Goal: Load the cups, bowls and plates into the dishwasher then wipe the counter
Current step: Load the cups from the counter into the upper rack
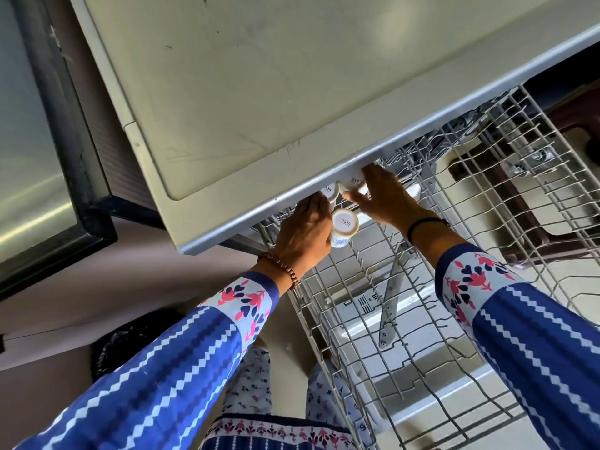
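White cup (344,223) base up at wire rack (324,349) far end; second cup (329,190), third cup (353,183) inverted behind

A grey wire dishwasher rack (422,319) is pulled out beneath the edge of a pale counter (259,92). At its far end are three white cups, bases showing: a near cup (341,224), a middle cup (329,190) and a right cup (353,184), the last two partly hidden under the counter's edge.

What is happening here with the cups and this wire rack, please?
A person is loading cups into the pulled-out dishwasher rack. The left hand grips a white cup with its bottom up. The right hand holds a second cup at the far end of the rack, under the counter edge. A third cup sits beside them.
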The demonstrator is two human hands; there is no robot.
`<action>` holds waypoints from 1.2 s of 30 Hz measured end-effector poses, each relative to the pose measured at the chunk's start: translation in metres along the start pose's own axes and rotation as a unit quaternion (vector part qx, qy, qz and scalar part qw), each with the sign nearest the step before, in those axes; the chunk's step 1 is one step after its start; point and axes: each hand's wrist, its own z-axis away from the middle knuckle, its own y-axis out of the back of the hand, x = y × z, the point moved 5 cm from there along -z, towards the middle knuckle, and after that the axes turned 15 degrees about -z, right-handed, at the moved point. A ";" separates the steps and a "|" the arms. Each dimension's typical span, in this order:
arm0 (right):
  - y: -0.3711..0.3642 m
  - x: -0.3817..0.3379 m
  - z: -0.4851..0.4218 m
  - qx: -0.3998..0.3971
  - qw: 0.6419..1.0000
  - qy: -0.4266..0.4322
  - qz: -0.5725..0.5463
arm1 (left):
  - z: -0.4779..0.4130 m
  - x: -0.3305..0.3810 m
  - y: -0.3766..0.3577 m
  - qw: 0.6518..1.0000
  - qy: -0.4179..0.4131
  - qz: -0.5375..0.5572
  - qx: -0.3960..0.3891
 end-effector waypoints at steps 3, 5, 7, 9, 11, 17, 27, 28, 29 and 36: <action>0.006 0.005 0.000 -0.012 0.998 -0.038 -0.043 | 0.001 0.002 0.002 1.000 -0.005 -0.009 0.008; 0.008 0.006 0.002 -0.007 0.999 -0.019 -0.032 | 0.001 0.002 0.001 1.000 -0.006 -0.007 0.006; 0.003 0.003 0.004 0.006 0.999 -0.012 -0.029 | 0.001 0.002 0.000 1.000 -0.002 0.002 0.006; -0.002 0.003 0.006 0.026 0.998 -0.020 -0.048 | 0.001 0.003 -0.002 1.000 0.001 0.003 0.004; -0.007 0.003 0.008 0.044 0.997 -0.025 -0.050 | 0.000 0.003 -0.004 1.000 0.000 0.007 0.003; -0.007 -0.007 0.029 0.080 0.994 -0.075 -0.023 | 0.008 0.003 0.000 1.000 0.002 0.031 -0.004; -0.019 -0.107 0.122 0.055 0.997 -0.013 -0.061 | 0.104 0.001 0.065 0.988 0.055 0.141 0.005; -0.021 -0.121 0.132 0.041 0.997 -0.013 -0.068 | 0.116 -0.003 0.072 0.985 0.067 0.157 0.009; -0.024 -0.138 0.141 0.022 0.996 -0.011 -0.081 | 0.132 -0.009 0.079 0.981 0.083 0.174 0.015; -0.051 -0.258 0.180 -0.050 0.982 0.075 -0.169 | 0.252 -0.070 0.123 0.937 0.186 0.278 0.104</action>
